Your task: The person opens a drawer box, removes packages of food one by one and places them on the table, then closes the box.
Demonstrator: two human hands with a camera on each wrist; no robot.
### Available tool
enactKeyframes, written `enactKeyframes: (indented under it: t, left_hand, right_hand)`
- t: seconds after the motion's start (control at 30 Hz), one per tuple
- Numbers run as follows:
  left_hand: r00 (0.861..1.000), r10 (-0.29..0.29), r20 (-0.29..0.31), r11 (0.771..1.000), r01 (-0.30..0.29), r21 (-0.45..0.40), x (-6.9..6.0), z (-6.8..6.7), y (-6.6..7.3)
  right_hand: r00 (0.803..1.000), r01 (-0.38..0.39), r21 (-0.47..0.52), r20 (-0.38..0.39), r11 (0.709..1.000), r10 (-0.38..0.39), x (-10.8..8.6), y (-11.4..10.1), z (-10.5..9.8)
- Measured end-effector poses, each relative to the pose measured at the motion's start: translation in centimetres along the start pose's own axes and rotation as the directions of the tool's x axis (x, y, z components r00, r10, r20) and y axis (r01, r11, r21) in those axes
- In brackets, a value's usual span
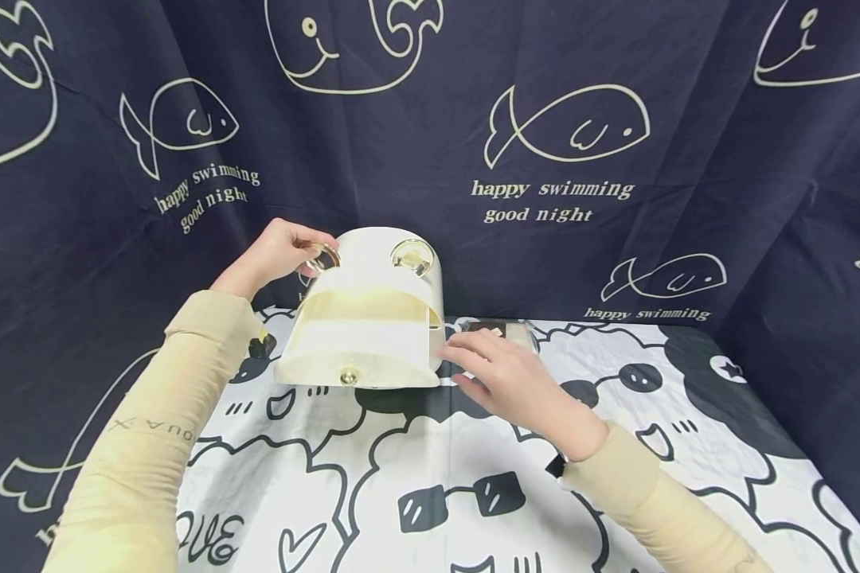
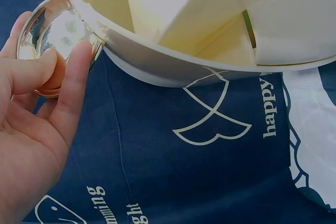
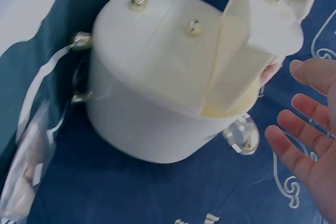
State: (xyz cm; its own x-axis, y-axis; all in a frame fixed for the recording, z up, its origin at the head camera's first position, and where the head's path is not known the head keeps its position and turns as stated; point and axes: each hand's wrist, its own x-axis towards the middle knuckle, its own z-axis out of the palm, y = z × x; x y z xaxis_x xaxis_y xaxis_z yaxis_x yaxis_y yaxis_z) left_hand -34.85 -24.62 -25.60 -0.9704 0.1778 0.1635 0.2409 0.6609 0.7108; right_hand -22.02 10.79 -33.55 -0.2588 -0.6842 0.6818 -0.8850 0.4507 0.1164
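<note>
A cream-white rounded container (image 1: 361,350) stands at the back of the table, its front part tilted out and its inside partly showing. Two shiny gold round pieces are at its top. My left hand (image 1: 283,251) pinches the left gold piece (image 2: 60,30) between thumb and fingers, as the left wrist view shows. Beside the container's right side, my right hand (image 1: 505,378) has its fingers extended; in the right wrist view the hand (image 3: 310,124) is spread near the other gold piece (image 3: 242,134) and grips nothing. A small gold knob (image 1: 349,376) sits on the front.
A patterned white cloth (image 1: 294,477) covers the table. Behind hangs a dark blue curtain (image 1: 401,159) with fish drawings. A clear plastic packet (image 3: 31,166) lies beside the container, partly behind my right hand in the head view. A small yellow and black item (image 1: 261,344) is at the container's left.
</note>
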Motion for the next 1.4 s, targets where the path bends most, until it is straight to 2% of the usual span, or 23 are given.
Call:
enactKeyframes:
  t: [0.23,0.4,0.9,1.07,1.23,1.33,1.4]
  left_hand:
    - [1.0,0.0,0.0,1.0,0.0,0.008,0.0,0.0,-0.1]
    - [1.0,0.0,-0.004,1.0,0.0,0.006,0.1,0.0,-0.2]
    - [1.0,0.001,-0.012,1.0,-0.001,0.012,-0.1,0.0,0.1]
    - [1.0,-0.001,-0.014,1.0,0.001,0.009,0.0,0.0,0.3]
    - [1.0,0.001,-0.008,1.0,-0.001,-0.004,0.1,0.1,0.3]
    - [1.0,0.002,-0.014,1.0,-0.002,-0.003,-0.1,0.1,0.2]
    - [1.0,0.001,-0.017,1.0,-0.001,-0.002,-0.2,0.1,0.1]
  right_hand:
    - [0.995,0.035,0.042,-0.093,0.999,-0.031,1.2,-1.7,0.0]
    - [0.99,0.068,0.055,-0.128,0.996,-0.06,2.0,-2.6,0.5]
    - [0.986,0.145,0.05,-0.088,0.988,-0.14,3.5,-4.4,3.1]
    - [0.977,0.173,-0.039,-0.122,0.984,-0.176,4.1,-4.9,4.0]
    - [0.967,0.162,-0.148,-0.172,0.976,-0.186,4.5,-5.4,4.9]
    - [0.953,0.187,-0.251,-0.188,0.95,-0.237,4.8,-5.8,5.1]
    - [0.939,0.211,-0.333,-0.193,0.919,-0.286,5.1,-6.1,5.2]
